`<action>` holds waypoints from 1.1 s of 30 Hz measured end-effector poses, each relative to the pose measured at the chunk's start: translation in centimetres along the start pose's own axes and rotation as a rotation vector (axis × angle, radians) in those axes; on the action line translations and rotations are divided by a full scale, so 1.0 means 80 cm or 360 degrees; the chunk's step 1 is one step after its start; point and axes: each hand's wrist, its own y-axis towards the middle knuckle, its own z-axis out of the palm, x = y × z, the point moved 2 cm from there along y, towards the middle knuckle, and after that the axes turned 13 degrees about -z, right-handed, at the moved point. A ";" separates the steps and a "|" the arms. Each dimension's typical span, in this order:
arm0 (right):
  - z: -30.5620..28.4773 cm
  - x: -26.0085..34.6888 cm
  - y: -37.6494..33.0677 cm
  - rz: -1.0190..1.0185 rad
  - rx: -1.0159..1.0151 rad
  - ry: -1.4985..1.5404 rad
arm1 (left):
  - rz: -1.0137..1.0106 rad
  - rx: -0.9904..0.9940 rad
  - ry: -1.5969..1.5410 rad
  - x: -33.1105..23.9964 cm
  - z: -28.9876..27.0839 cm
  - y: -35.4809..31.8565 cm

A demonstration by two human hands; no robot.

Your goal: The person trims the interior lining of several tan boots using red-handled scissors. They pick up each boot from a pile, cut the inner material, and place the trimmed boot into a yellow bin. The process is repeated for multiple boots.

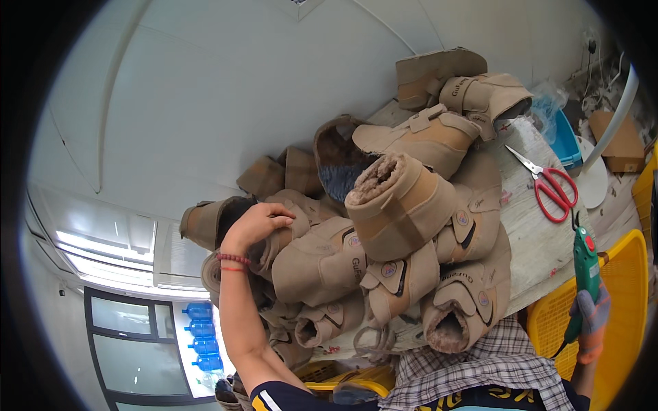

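A heap of tan fabric shoe uppers [401, 205] with straps and fleece lining covers much of the table, several lying on their sides or stacked. My left hand [264, 222], bare with a red beaded bracelet, rests over the left part of this heap. Its fingers are loosely stretched over an upper, and the thumb is mostly hidden. At the right, my right hand [593, 322] wears a grey and orange glove. It is closed round a green handheld electric tool [586, 264] with a red button and a thin dark tip, which points up and away.
Red-handled scissors [554, 194] lie on the worn table [524, 147]. A yellow plastic basket [634, 274] stands below the table's right edge, and a blue bin [566, 140] and a cardboard box [617, 142] are beyond. A pale wall [240, 82] rises behind the heap.
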 end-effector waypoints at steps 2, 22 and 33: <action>0.013 0.014 0.004 -0.0014 0.0033 0.0031 | -0.0004 -0.0066 0.0044 -0.008 -0.001 -0.013; -0.171 0.008 0.009 -0.0256 -0.0139 0.0283 | 0.0648 -0.1235 -0.0882 -0.067 0.310 -0.341; -0.276 -0.320 -0.080 0.0342 -0.1519 0.0952 | 0.0536 -0.0818 -0.1263 -0.054 0.546 -0.301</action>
